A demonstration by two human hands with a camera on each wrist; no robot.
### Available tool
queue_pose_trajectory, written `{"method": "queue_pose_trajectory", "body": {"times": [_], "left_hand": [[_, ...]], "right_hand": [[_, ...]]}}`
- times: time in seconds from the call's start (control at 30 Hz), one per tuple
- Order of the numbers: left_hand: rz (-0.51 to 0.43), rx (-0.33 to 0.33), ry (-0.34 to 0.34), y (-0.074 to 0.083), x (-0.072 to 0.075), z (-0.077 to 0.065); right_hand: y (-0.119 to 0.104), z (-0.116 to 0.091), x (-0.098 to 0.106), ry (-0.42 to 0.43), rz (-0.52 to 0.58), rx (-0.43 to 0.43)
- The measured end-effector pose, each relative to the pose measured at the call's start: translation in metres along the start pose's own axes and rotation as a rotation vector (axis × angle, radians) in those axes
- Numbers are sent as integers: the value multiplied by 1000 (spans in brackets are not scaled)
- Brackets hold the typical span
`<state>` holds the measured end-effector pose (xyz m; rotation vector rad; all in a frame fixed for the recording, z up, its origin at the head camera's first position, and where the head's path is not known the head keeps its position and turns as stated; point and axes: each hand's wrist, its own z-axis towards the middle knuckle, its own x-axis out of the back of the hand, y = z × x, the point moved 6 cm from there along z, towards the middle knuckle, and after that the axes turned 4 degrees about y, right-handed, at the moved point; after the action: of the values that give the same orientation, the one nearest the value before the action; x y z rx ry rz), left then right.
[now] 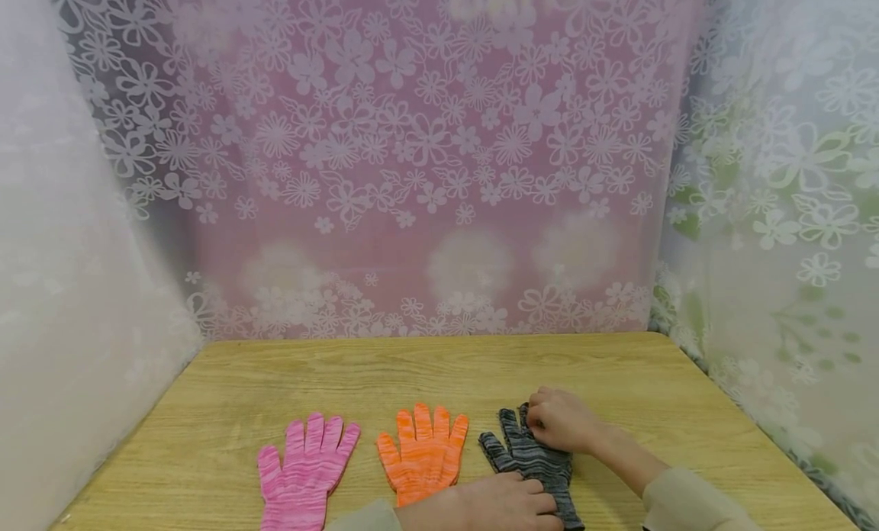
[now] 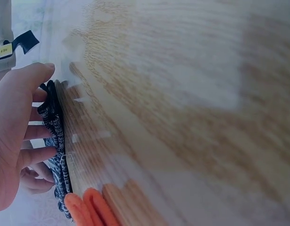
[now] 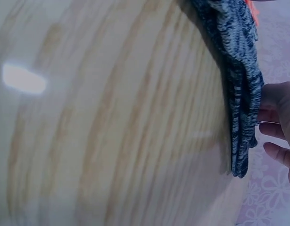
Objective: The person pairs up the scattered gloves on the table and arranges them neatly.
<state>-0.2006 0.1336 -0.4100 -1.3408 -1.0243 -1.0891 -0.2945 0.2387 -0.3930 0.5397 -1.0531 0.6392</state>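
A dark grey and black striped knit glove (image 1: 539, 458) lies on the table at the right of a row of three. My left hand (image 1: 504, 504) rests over its cuff end; in the left wrist view the fingers (image 2: 38, 132) reach out loosely across the glove (image 2: 55, 127). My right hand (image 1: 559, 418), bent at the knuckles, pinches the glove near its fingers, covering some of them. From the right wrist, one finger of that hand (image 3: 279, 122) meets the glove (image 3: 239, 84) while others hang slightly apart from it.
An orange knit glove (image 1: 424, 451) lies in the middle of the row, its cuff partly behind my left forearm. Farther left is a pink glove (image 1: 305, 470). The wooden table (image 1: 412, 367) is bordered by flower-patterned curtains (image 1: 426, 172) at the back and sides.
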Motion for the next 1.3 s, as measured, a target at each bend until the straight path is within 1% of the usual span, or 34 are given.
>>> {"method": "queue_pose_trajectory", "body": {"times": [0.23,0.43,0.57,0.73,0.87,1.0,1.13,1.3], "left_hand": [[4,2,-2,0,-1,0],[9,0,12,0,0,0],[14,-1,16,0,1,0],[7,-1,8,0,0,1],[-1,-4,1,-1,-1,2],[5,-5,-1,0,-1,2],[10,-5,-1,0,-1,2],[9,-8,2,0,0,2]], "right_hand": [[-3,1,6,57,11,74],[-5,0,4,41,-22,112],[-5,-2,3,-1,-7,88],[-4,-2,4,16,32,69],[-5,0,4,28,46,82],[-8,1,3,19,25,111],[-9,0,2,-10,17,115],[-7,-1,-1,-59,48,66]]}}
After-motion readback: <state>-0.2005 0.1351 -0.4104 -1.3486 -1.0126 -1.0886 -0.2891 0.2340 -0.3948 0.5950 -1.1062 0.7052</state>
